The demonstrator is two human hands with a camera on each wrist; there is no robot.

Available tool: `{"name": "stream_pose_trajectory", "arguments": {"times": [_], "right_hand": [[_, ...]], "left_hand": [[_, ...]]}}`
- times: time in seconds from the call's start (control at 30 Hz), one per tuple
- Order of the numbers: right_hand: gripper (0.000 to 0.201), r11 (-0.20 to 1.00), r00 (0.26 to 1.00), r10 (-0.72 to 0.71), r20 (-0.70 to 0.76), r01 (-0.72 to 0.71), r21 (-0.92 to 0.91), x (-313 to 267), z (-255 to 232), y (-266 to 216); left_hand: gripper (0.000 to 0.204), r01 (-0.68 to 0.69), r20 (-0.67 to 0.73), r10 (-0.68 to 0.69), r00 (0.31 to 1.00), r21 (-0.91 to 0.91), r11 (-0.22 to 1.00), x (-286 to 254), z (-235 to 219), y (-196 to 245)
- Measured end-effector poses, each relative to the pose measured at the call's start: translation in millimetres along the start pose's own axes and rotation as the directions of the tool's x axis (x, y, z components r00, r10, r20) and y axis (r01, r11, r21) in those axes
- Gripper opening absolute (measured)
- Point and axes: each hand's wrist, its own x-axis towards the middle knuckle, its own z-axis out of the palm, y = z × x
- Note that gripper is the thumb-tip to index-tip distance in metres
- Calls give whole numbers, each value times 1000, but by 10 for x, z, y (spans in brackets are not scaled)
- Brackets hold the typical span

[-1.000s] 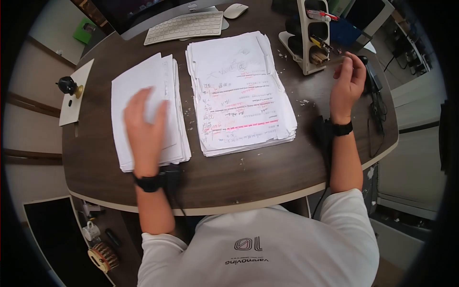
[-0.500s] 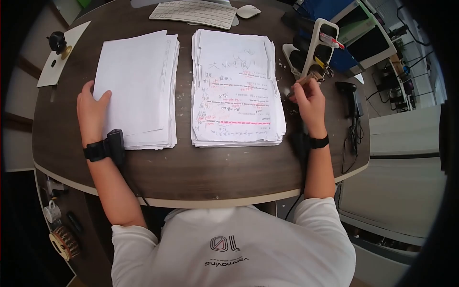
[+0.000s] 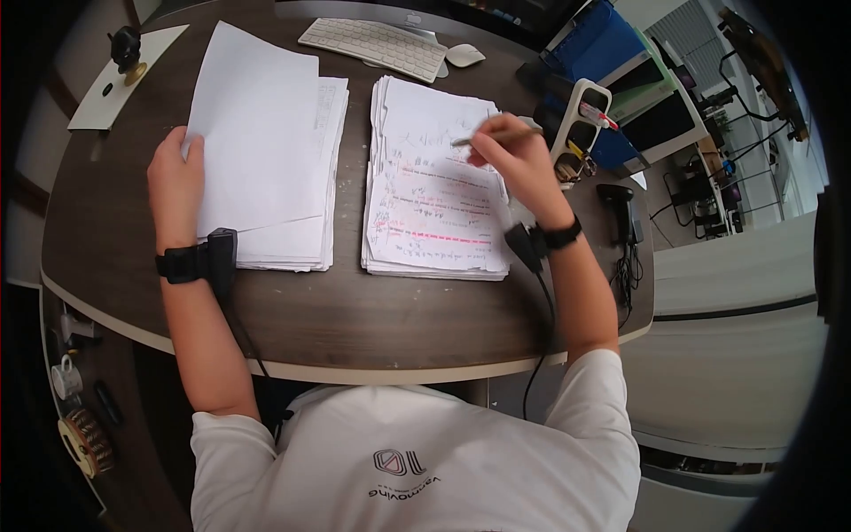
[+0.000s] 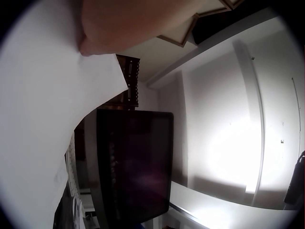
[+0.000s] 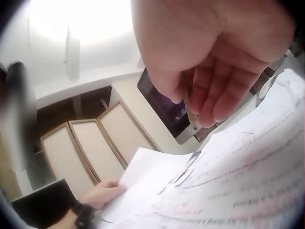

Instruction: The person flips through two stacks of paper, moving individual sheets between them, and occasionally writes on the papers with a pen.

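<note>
On the left paper stack [image 3: 330,168], a blank white sheet [image 3: 253,124] lies askew with its far end jutting past the pile. My left hand [image 3: 174,191] pinches that sheet's left edge, thumb on top. In the left wrist view the sheet [image 4: 38,100] bends upward beside the hand. Between thumb and fingers, my right hand [image 3: 523,168] holds a slim brownish pen [image 3: 514,135] over the right paper stack [image 3: 425,213], its tip toward the handwriting on the top page. The right wrist view shows only part of the pen [image 5: 190,112]; the fingers hide the rest.
Behind the papers are a white keyboard [image 3: 377,46], a mouse [image 3: 465,56] and a monitor [image 3: 425,13]. A pen organizer [image 3: 581,115] stands right of the stacks, near blue folders [image 3: 598,44]. A black scanner with a coiled cable [image 3: 616,208] lies farther right.
My right hand has gone from beside the stack to the organizer, then left over the right stack with the pen. The left hand has moved to the left stack's edge, and its top sheet has shifted away from me.
</note>
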Motion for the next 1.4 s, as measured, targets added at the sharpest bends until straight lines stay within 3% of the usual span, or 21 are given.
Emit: {"name": "stream_pose_trajectory", "arguments": {"times": [0.1,0.2,0.23,0.3,0.37,0.5,0.57,0.6,0.67,0.8,0.93,0.97,1.07,1.1,1.23,1.27,1.33,1.4], "right_hand": [[24,999,999,25,23,-25,19,572,101,-25],[24,992,994,84,73,-91,86,906,109,308],[23,983,987,118,110,-132,128,948,130,486],[23,985,991,127,31,-130,116,882,223,743],[23,983,992,129,1,-128,133,878,230,728],[23,988,996,81,-35,-76,133,772,265,706],[23,989,998,55,-41,-49,139,792,284,702],[23,990,998,58,-39,-53,128,778,275,705],[23,991,998,58,-36,-53,121,801,273,710],[25,992,998,63,-27,-59,110,736,273,641],[26,996,991,79,-105,-74,58,661,215,593],[26,910,911,-391,-132,360,-206,889,147,1231],[28,971,958,-238,-162,232,-55,802,179,1093],[29,985,973,-165,-162,171,23,782,193,977],[32,973,985,62,-162,-24,228,756,231,671],[34,958,976,139,-169,-89,274,770,231,663],[36,926,977,157,-143,-95,365,844,134,875],[35,831,955,-249,-159,295,471,875,89,1211]], "left_hand": [[43,23,39,-22,999,-19,1000,2,-14,28],[43,22,59,-17,998,-84,996,-44,-40,77],[42,22,49,-15,999,-132,991,-53,-40,74],[41,21,33,-15,999,-176,984,-48,-81,120],[40,66,67,-48,997,-312,948,-71,-156,237],[39,71,73,-45,996,-417,906,-69,-155,311],[37,102,89,-58,994,-647,756,-88,-138,331],[37,92,82,-51,995,-642,761,-89,-158,355],[34,279,267,-93,959,-839,467,-133,-184,448],[31,406,444,18,896,-833,375,-327,21,740],[30,477,553,142,821,-801,362,-811,234,1283],[29,497,580,191,792,-794,351,-917,278,1369],[29,471,612,256,748,-762,444,-1100,413,1495],[26,442,592,246,768,-766,466,-1155,442,1545],[26,364,621,274,735,-701,613,-1190,535,1493],[26,342,610,254,751,-688,640,-1192,611,1442],[27,311,599,239,764,-667,677,-1175,690,1410],[30,327,542,168,823,-695,640,-1175,729,1456]]}}
